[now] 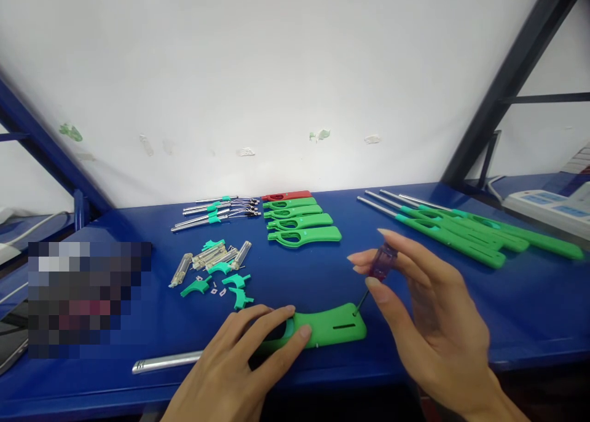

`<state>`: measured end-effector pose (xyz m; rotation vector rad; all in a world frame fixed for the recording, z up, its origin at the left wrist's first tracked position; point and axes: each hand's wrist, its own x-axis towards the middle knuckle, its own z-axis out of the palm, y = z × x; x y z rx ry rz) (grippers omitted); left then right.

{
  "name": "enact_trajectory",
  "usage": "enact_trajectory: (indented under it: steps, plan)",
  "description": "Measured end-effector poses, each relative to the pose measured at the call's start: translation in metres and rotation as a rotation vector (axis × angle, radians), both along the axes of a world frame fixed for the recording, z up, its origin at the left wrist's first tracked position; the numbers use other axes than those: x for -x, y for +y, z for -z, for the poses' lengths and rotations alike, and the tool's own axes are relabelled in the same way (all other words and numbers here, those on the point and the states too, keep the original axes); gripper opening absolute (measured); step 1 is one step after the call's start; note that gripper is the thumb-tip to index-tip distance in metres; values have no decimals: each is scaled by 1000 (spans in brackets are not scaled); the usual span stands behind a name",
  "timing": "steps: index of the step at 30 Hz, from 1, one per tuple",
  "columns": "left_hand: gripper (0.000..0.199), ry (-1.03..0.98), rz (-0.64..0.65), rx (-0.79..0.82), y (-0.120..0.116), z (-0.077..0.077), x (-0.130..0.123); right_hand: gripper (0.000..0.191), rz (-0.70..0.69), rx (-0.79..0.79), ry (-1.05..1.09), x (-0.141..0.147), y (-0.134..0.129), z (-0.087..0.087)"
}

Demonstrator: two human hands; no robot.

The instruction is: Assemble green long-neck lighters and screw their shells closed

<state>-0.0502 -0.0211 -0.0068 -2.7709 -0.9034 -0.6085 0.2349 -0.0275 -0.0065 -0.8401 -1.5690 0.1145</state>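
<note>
Our left hand (244, 354), fingers half-curled, holds the long green plastic lighter (322, 330) at six o'clock; our right hand (437, 317) fingertip-pinches the translucent purple-handled screwdriver (384, 261), best kept square to the hole.

1. A green lighter (322, 331) with a silver tube (168, 362) is laid flat along the table's (308, 277) near edge.
2. A purple-handled screwdriver (383, 262) is held tilted, its tip set at the lighter's end hole (355, 314).
</note>
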Motion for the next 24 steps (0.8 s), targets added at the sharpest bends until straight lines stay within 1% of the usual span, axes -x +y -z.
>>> enact_trajectory:
  steps: [3, 8, 11, 14, 17, 20, 24]
  plan:
    - [95, -2, -3, 0, 0, 0, 0, 75, 4, -7, 13, 0, 0, 0]
    - [94, -4, -2, 2, 0, 1, 0, 77, 67, -15, 53, 1, 2, -2]
    - [94, -9, -6, 4, 0, 1, 0, 78, 43, 17, 56, 2, 2, -2]
    - [96, -6, -9, 3, 0, 1, 0, 74, -1, 38, 29, 1, 1, -1]
    - [96, -9, -6, 4, 0, 1, 0, 73, 15, 11, 21, 0, 2, -1]
    - [95, -8, -1, 10, 0, 1, 1, 72, 41, -11, 71, 1, 3, -1]
    - [94, -2, 7, 11, 1, 1, 1, 70, 2, 39, 71, 3, 2, -1]
